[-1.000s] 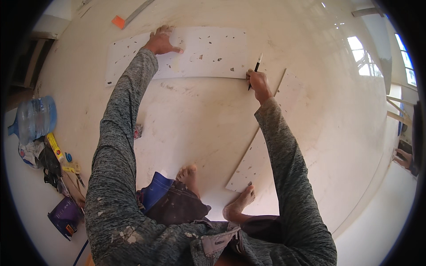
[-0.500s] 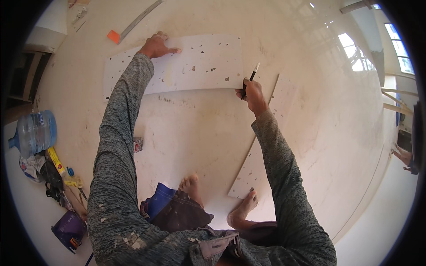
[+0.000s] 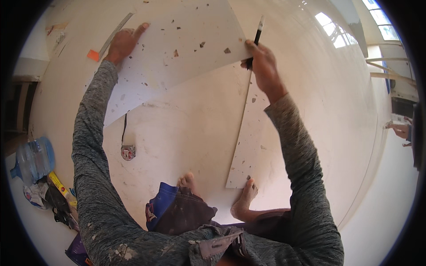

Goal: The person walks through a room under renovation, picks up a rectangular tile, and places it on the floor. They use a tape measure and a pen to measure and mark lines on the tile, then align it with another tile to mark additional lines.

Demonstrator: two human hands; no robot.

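A white speckled terrazzo slab (image 3: 186, 44) is raised and tilted in front of me, held between both hands. My left hand (image 3: 122, 44) grips its far left edge, thumb over the top face and the other fingers mostly hidden. At the slab's right corner, my right hand (image 3: 265, 66) is closed, pinching the edge. The same hand also holds a slim black marker (image 3: 258, 35) with a pale end pointing up. Below the slab's near left corner lies a tape measure (image 3: 128, 152) with a dark strap.
A narrow speckled strip (image 3: 244, 146) lies by my right foot. Beyond my left hand is a grey metal blade-like strip (image 3: 116, 33) with an orange end (image 3: 93, 55). A big water bottle (image 3: 34, 160), a yellow box (image 3: 61, 186) and bags line the left wall.
Flat on the floor before, the slab is now raised and turned, its right side swung away from me. Both hands moved with it. The tape measure has come into fuller view.
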